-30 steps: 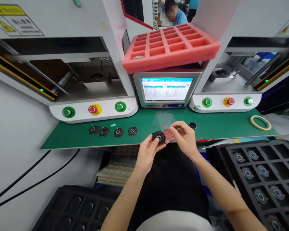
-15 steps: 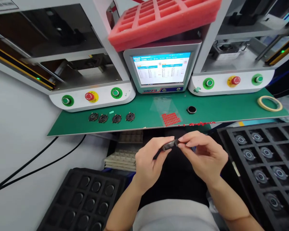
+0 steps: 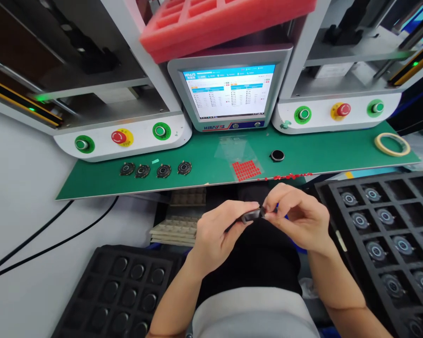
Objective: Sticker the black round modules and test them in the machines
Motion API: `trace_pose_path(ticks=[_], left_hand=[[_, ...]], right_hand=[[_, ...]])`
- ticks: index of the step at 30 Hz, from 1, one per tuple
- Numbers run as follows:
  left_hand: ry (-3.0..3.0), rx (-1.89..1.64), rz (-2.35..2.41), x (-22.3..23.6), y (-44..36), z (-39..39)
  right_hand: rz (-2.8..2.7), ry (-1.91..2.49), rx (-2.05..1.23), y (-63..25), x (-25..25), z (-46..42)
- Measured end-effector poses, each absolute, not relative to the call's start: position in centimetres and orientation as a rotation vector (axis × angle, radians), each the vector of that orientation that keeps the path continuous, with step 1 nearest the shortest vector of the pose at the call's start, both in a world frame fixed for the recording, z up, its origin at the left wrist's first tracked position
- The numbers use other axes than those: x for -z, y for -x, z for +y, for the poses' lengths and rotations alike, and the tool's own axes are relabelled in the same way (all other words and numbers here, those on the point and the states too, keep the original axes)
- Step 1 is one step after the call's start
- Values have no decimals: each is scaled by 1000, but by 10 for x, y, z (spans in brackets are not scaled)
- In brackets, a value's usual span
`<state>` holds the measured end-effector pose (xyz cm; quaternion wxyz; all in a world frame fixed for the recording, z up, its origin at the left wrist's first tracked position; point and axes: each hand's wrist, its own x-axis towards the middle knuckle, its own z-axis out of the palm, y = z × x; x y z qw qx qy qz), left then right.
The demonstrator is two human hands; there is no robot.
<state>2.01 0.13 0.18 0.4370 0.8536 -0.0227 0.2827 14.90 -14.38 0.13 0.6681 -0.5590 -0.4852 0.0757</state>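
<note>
My left hand (image 3: 220, 232) and my right hand (image 3: 298, 218) both pinch a black round part (image 3: 253, 215), seen edge-on, above my lap and in front of the green mat (image 3: 204, 171). The fingers hide most of its faces. Several similar round parts (image 3: 163, 170) lie in a row on the mat's left side. Beyond my right fingers, a sheet of small red labels (image 3: 246, 170) rests on a clear film, and a loose line of red bits (image 3: 285, 176) runs along the mat's front edge.
A black foam tray (image 3: 373, 234) holding round parts sits to my right, and another black tray (image 3: 118, 291) with round pockets lies lower left. A black disc (image 3: 277, 155) and a tape roll (image 3: 392, 144) lie on the mat. Above stand machines, a monitor (image 3: 229, 91) and a pink foam tray (image 3: 211, 26).
Both hands have drawn back from the mat toward my body. The black part, flat in my left hand earlier, is now edge-on between both hands. The view has tilted slightly.
</note>
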Motion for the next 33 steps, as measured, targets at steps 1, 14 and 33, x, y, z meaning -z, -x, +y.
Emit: trace_pose_path(ticks=[1,14,33], left_hand=[[-2119,-701,-58,-1,-20,1],[-2035,-641,-2,1,-22,7],[-1967,-714,106,10,-21,3]], right_hand=[[-1076,1254,-160,-148,0,-143],[-983,1298,124,-132,7,-142],[-934,1255,196,-129,13,-132]])
